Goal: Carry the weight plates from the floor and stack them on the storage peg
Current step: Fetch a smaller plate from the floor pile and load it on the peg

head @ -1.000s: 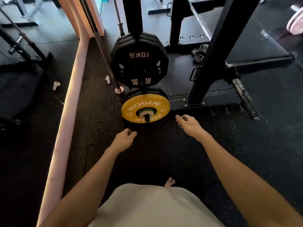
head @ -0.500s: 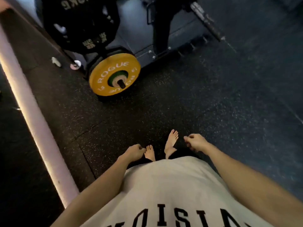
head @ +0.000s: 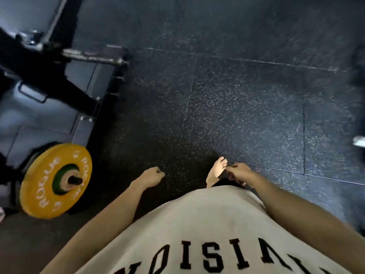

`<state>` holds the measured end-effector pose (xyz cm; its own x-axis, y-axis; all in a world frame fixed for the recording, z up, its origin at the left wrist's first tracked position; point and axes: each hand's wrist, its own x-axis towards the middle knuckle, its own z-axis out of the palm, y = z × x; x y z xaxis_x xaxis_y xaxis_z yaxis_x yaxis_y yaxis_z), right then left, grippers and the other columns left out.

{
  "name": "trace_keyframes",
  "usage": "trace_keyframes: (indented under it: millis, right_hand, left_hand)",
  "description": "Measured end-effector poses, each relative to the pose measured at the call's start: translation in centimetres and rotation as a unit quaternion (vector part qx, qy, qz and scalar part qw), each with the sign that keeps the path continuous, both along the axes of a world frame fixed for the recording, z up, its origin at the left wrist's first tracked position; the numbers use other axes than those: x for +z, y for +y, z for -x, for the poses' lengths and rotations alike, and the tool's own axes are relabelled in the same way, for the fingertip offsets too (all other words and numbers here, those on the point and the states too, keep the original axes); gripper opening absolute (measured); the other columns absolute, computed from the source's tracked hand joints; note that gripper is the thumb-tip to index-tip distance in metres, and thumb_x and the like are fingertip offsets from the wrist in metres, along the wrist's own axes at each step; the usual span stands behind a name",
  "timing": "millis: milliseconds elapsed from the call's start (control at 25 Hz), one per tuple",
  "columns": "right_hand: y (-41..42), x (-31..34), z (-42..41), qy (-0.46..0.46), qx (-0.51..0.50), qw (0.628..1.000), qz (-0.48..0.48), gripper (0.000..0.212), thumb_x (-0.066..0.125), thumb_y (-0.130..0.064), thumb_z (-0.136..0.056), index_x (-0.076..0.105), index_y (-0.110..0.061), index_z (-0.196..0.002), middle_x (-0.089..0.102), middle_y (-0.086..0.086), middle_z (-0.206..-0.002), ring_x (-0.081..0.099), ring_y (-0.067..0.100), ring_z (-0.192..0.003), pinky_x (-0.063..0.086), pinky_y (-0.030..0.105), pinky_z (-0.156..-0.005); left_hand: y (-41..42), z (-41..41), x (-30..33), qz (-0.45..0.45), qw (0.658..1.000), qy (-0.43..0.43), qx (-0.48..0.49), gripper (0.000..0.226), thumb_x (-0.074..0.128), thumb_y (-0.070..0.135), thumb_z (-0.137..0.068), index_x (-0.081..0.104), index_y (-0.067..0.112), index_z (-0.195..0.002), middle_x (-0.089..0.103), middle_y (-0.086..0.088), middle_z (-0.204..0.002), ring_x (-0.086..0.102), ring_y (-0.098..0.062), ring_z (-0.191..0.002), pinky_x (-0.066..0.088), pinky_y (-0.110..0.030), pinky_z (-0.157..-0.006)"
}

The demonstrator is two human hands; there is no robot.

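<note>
yellow plate (head: 39,186) apparently on peg (head: 76,180)

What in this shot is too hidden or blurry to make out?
- Plates behind the yellow plate: head view, it covers them, so their count is unknown.
- Dark shape with a white patch at the right edge: cut off and motion-blurred.
- Shirt lettering: cut off by the bottom edge.
- Other foot: hidden under the shirt; only one bare foot shows.

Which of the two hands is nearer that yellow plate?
The left hand, loosely curled and empty, is nearer the yellow plate. The right hand hangs farther away, beside the bare foot.
</note>
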<state>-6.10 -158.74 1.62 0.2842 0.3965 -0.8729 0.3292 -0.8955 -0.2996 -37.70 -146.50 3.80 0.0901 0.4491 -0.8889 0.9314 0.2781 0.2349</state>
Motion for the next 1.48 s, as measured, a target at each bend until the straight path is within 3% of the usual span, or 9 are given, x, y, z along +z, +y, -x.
trace_keyframes:
  millis: [120,400,640,760,920,1120,1240,1360,1480]
  right_hand:
    - [1.8,0.4,-6.8,0.006,-0.054,0.998,-0.01,0.03,0.057,-0.034,-0.095,0.064,-0.014,-0.075,0.065,0.002,-0.063,0.055,0.017,-0.051,0.044,0.025,-0.053]
    - [9.7,1.6,-20.2,0.011,-0.104,0.994,-0.026,0.026,0.055,-0.029,-0.098,0.067,-0.007,-0.098,0.064,0.006,-0.07,0.05,0.015,-0.05,0.036,0.022,-0.045]
    - [19.4,0.8,-27.1,0.043,-0.056,0.997,0.015,0.023,0.05,-0.026,-0.1,0.063,-0.007,-0.105,0.062,0.005,-0.075,0.049,0.015,-0.054,0.035,0.022,-0.045]
    - [25.8,0.7,-31.0,0.021,-0.049,0.998,0.021,0.019,0.049,-0.025,-0.1,0.06,-0.008,-0.1,0.062,0.006,-0.077,0.052,0.016,-0.055,0.039,0.022,-0.048]
    - [36.4,1.5,-37.0,-0.011,-0.056,0.998,0.018,0.018,0.051,-0.023,-0.1,0.059,-0.007,-0.098,0.062,0.007,-0.075,0.055,0.019,-0.057,0.044,0.024,-0.052]
    - [52.2,0.5,-42.3,-0.051,0.007,0.998,-0.025,0.022,0.054,-0.025,-0.097,0.052,-0.009,-0.083,0.059,0.016,-0.081,0.051,0.022,-0.061,0.035,0.025,-0.052]
    - [61.2,-0.4,-44.0,-0.041,0.069,0.997,-0.017,0.021,0.055,-0.028,-0.095,0.054,-0.009,-0.086,0.058,0.013,-0.082,0.054,0.027,-0.077,0.043,0.03,-0.065]
    - [71.6,-1.5,-45.9,-0.045,0.117,0.992,-0.03,0.022,0.059,-0.028,-0.094,0.062,-0.006,-0.094,0.063,0.011,-0.089,0.061,0.031,-0.088,0.045,0.033,-0.072]
    - [83.1,-0.6,-47.5,-0.041,0.153,0.986,-0.046,0.017,0.061,-0.029,-0.092,0.06,-0.017,-0.08,0.066,0.007,-0.087,0.062,0.027,-0.081,0.045,0.031,-0.069]
  left_hand:
    - [5.2,-8.4,0.5,-0.015,0.999,-0.019,0.041,0.023,0.048,0.034,-0.1,0.058,0.019,-0.115,0.064,-0.004,-0.103,0.061,-0.017,-0.089,0.05,-0.033,-0.078]
    - [13.6,-20.6,-0.1,-0.103,0.994,-0.02,-0.02,0.028,0.052,0.034,-0.097,0.062,0.018,-0.117,0.051,-0.005,-0.12,0.053,-0.027,-0.112,0.041,-0.036,-0.096]
    - [21.8,-25.9,-3.5,-0.017,0.993,-0.025,0.118,0.034,0.049,0.027,-0.1,0.06,0.003,-0.122,0.059,-0.014,-0.123,0.056,-0.024,-0.105,0.043,-0.035,-0.09]
    - [28.6,-30.2,-4.5,-0.011,0.996,-0.027,0.09,0.032,0.049,0.025,-0.1,0.063,0.001,-0.116,0.061,-0.015,-0.123,0.056,-0.027,-0.108,0.041,-0.031,-0.087]
    - [40.4,-35.2,-3.7,-0.023,0.998,-0.035,0.038,0.029,0.053,0.029,-0.098,0.063,0.006,-0.113,0.064,-0.013,-0.116,0.059,-0.026,-0.104,0.045,-0.033,-0.088]
    - [55.9,-40.4,-2.1,-0.054,0.996,-0.037,0.057,0.025,0.051,0.031,-0.099,0.06,0.012,-0.112,0.063,-0.006,-0.094,0.06,-0.021,-0.083,0.046,-0.03,-0.07]
    - [62.8,-42.4,-2.3,-0.049,0.994,-0.035,0.09,0.025,0.052,0.031,-0.098,0.06,0.012,-0.113,0.063,-0.006,-0.086,0.058,-0.017,-0.071,0.043,-0.027,-0.056]
    - [68.7,-43.7,-2.9,-0.038,0.99,-0.03,0.13,0.024,0.054,0.029,-0.098,0.059,0.013,-0.115,0.062,-0.005,-0.09,0.057,-0.016,-0.072,0.045,-0.026,-0.059]
    - [74.4,-44.0,-2.2,-0.042,0.98,-0.012,0.192,0.023,0.053,0.024,-0.098,0.063,0.01,-0.113,0.065,-0.011,-0.101,0.059,-0.021,-0.083,0.047,-0.028,-0.069]
